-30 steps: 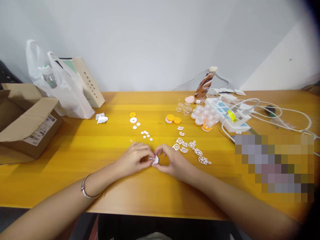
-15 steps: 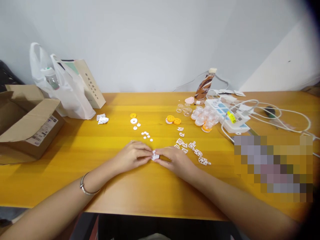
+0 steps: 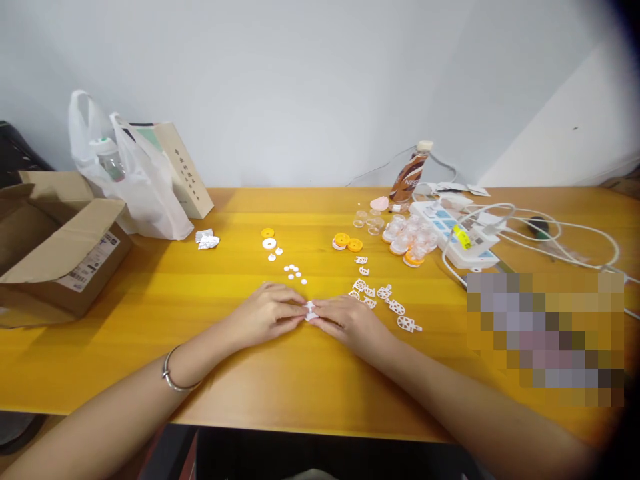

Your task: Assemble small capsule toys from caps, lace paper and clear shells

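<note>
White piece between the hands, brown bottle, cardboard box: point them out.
White piece (image 3: 311,313): head view, its exposed middle.
Brown bottle (image 3: 409,179): head view, its label.
Cardboard box (image 3: 60,235): head view, its near flap.

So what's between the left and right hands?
A small white part, pinched by the left hand and the right hand, fingers partly covering it; shows in the head view.

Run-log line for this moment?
left hand: grips white plastic piece | right hand: grips same piece | nearby: white spoked parts, small white discs
</note>
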The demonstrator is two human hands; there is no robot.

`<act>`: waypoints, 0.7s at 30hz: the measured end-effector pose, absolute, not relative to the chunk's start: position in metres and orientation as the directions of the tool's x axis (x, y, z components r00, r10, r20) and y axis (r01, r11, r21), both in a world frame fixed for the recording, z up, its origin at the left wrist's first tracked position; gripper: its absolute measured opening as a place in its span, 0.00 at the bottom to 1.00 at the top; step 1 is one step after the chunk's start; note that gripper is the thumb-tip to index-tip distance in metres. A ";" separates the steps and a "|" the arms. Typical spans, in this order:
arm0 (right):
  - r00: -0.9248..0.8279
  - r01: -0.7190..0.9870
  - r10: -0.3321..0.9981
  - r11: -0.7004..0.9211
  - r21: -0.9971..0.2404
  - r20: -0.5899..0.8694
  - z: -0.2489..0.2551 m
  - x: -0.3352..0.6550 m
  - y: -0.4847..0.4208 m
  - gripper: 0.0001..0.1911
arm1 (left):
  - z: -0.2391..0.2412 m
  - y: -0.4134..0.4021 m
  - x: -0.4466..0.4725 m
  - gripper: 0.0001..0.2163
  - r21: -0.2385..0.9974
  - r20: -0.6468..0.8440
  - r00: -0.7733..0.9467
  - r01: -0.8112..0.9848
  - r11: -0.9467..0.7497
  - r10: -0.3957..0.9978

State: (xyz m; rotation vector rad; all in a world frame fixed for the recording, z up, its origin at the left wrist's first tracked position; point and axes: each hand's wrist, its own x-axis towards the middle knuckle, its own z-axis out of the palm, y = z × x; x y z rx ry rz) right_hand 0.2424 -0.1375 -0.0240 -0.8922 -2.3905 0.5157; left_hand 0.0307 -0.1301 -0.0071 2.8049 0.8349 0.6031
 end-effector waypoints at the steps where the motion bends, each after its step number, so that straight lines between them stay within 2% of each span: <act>1: -0.644 0.474 0.677 0.719 -0.509 0.357 -0.024 0.242 -0.138 0.09 | -0.007 -0.131 0.031 0.10 0.242 0.335 0.768 0.490 -0.838 0.545; 5: -0.658 0.471 0.640 0.761 -0.445 0.398 -0.024 0.241 -0.139 0.11 | -0.004 -0.134 0.032 0.09 0.174 0.329 0.787 0.493 -0.853 0.522; 12: -0.728 0.538 0.574 0.817 -0.207 0.375 -0.022 0.239 -0.145 0.13 | 0.001 -0.144 0.037 0.10 0.004 0.290 0.819 0.517 -0.856 0.495; 16: -0.733 0.544 0.565 0.821 -0.173 0.379 -0.022 0.238 -0.145 0.12 | 0.000 -0.148 0.040 0.10 -0.086 0.294 0.835 0.508 -0.857 0.465; 18: -0.721 0.544 0.575 0.816 -0.197 0.387 -0.022 0.238 -0.144 0.12 | 0.000 -0.148 0.040 0.09 -0.057 0.307 0.830 0.505 -0.861 0.466; 21: -0.704 0.532 0.598 0.802 -0.272 0.384 -0.023 0.238 -0.143 0.10 | 0.000 -0.139 0.035 0.09 0.091 0.349 0.785 0.515 -0.852 0.512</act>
